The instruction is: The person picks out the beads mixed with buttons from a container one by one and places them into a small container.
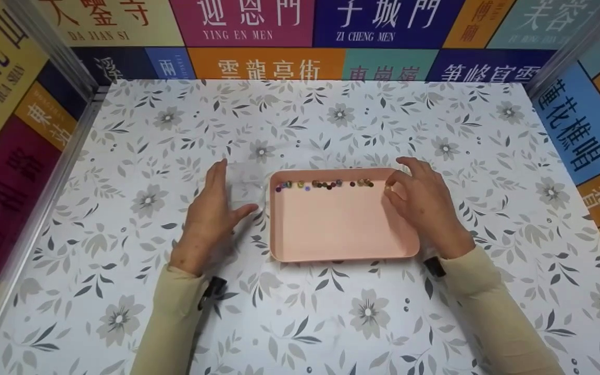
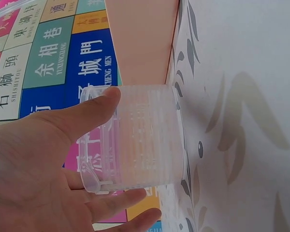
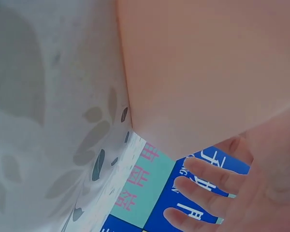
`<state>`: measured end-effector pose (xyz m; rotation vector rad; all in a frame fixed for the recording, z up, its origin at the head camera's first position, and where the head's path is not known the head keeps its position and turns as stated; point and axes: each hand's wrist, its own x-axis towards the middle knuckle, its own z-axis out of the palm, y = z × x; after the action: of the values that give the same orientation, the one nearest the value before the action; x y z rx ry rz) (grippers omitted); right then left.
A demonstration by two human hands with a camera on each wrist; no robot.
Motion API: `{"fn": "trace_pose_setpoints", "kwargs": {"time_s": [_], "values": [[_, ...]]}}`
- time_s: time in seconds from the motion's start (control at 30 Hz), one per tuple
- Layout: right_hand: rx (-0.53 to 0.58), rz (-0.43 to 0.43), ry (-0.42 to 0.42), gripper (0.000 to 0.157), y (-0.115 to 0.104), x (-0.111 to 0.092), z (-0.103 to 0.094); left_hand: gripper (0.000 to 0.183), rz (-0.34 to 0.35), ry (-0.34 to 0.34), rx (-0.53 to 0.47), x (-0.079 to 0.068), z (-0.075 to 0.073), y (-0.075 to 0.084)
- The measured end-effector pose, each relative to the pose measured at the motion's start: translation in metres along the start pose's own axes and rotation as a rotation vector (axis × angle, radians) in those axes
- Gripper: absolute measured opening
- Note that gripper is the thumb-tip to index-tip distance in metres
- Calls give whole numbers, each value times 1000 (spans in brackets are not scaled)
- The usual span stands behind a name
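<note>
**beadfan:** Gripping-wise, the left hand has thumb and fingers curled round a clear ribbed cup — it stands on the floral table just left of the pink tray, probably kept steady and close.

**tray_guy:** And the right hand? Fingers look loosely bent at the tray's far right corner, near the beads lined along the far wall. Can't tell if it's pinching one — too small.
</note>
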<state>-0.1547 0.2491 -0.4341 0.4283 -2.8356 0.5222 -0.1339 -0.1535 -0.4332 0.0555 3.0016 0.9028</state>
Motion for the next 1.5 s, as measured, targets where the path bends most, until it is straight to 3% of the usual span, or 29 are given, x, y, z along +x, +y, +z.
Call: {"fn": "trace_pose_setpoints", "kwargs": {"time_s": [0.43,0.97,1.5], "values": [[50,-5,30,9,-6,3,-3,114,-6,-3,-3,1,1,-1],[62,-70,106,10,-15,6,-7,114,-10,-12,-3,0,1,-2],[86,-96,100,14,-26,12,-6,112,-22,-14,-49,-1,1,-3]]}}
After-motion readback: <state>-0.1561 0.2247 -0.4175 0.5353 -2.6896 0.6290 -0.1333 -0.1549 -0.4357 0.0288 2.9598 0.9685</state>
